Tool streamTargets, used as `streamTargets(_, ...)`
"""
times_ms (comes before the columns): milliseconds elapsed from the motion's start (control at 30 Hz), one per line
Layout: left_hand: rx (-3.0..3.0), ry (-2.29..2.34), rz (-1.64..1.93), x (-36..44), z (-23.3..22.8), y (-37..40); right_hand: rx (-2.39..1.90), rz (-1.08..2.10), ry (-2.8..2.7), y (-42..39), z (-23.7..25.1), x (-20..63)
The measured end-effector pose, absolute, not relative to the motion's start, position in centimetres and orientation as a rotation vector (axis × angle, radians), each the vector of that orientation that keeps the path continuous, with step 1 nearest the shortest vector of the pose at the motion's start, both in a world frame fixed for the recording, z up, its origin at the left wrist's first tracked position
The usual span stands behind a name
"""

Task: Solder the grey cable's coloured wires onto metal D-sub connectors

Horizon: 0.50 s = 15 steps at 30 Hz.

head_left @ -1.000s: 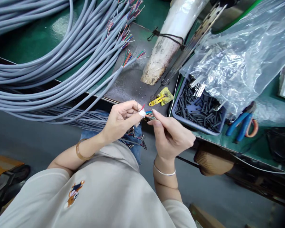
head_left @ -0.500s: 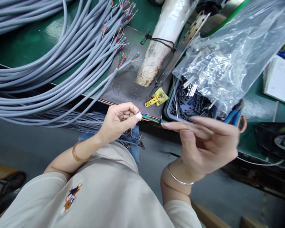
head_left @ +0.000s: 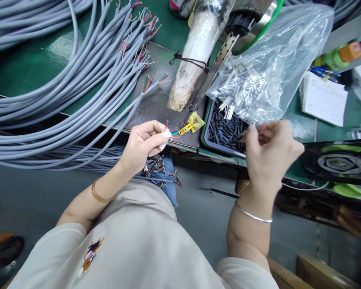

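Left hand (head_left: 142, 145) held at the near edge of the bench (head_left: 24, 72), fingers (head_left: 156, 127) clenched on the stripped end of a grey cable (head_left: 129, 150), its coloured wires (head_left: 174, 131) fanned out just past a white-taped fingertip. Same pinch, same place as 1 second ago. Right hand (head_left: 269, 154) gone from those wires: 1 second back touching them, half a second back swinging away, now over at the right, fingertips (head_left: 249, 134) at the near rim of the blue tray (head_left: 205, 134) of short black sleeves (head_left: 227, 130). Fingers curled and drawn together there, possibly pinching 1 sleeve, though too small and blurred to tell. Read as a break between wires to fetch another piece, with the cable end kept ready in the left hand meanwhile. Clear plastic bag (head_left: 273, 60) of small metal parts slumped over the tray's far side. Yellow clip (head_left: 190, 125) lying between hand and tray. Loose grey cables (head_left: 63, 92) heaped across the left of the bench. Finished ends with small dark sleeves hanging below the left hand.
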State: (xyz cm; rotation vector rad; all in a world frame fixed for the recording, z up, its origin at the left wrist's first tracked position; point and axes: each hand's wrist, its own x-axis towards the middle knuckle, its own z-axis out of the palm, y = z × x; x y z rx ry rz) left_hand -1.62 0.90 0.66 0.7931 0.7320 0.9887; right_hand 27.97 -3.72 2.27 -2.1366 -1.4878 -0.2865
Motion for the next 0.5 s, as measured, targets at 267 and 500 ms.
streamTargets(267, 0.732, 0.685, 0.955, -1.3, 0.5, 1.1, -2.236, -0.425, -1.668, 2.5, 0.2, 26.7)
streamTargets(500, 0.715, 0.363, 0.844, -3.5, -1.9, 2.0, -2.297, -0.281, -1.611, 4.0, 1.4, 28.5)
